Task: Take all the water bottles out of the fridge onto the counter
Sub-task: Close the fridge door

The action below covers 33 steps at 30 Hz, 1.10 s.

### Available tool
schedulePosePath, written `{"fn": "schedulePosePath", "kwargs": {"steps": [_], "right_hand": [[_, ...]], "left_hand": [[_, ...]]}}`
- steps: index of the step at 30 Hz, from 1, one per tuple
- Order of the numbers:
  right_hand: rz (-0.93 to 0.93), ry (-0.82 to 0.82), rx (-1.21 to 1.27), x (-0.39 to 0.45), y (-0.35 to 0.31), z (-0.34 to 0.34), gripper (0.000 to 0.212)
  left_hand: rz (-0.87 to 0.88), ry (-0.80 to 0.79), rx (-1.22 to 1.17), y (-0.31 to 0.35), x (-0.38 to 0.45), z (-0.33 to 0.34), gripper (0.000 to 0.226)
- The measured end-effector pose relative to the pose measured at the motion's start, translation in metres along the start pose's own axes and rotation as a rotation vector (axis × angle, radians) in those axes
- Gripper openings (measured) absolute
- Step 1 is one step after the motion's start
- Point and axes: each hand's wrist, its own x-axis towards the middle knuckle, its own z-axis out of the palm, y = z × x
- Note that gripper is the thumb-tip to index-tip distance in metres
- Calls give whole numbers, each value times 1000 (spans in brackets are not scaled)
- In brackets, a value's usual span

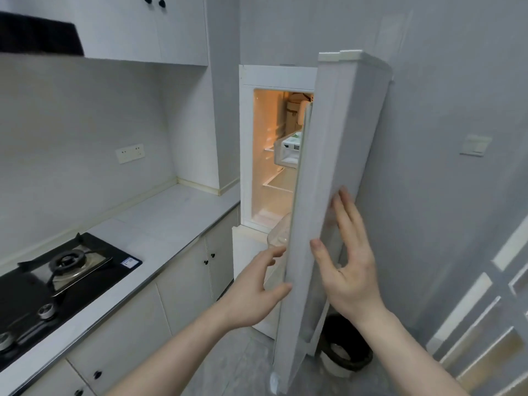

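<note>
1. White fridge door point(337, 172) part open, lit fridge point(271, 155) beyond; clear water bottle point(278, 234) low in the door, none yet on the tabletop point(160, 224).
2. Left hand point(257, 292) spread, empty, near the bottle; right hand point(351, 270) flat on the door's outer face, gripping nothing.
3. Narrow gap at the door edge; bare tabletop left of the fridge.

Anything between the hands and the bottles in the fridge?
Yes: the fridge door is only partly open and covers most of the opening. One clear bottle shows past its edge, just above the left hand. The right hand is on the door's outer face.
</note>
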Motion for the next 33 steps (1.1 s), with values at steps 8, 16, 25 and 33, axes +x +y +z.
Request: {"fn": "schedulePosePath", "kwargs": {"steps": [8,16,25,33], "right_hand": [[75,-177,-59,34,28,75,57],[157,-176,-157,71,60,148,66],[221,-118,-333,112,106,192,75],[234,-74,-554,151,181,207,84]], "left_hand": [[-3,209,-190,-14,1,-66,62],[53,413,-162,-61,58,-125,32],[15,455,74,-129,139,-183,18],[-37,464,63,-180,222,-217,23]]}}
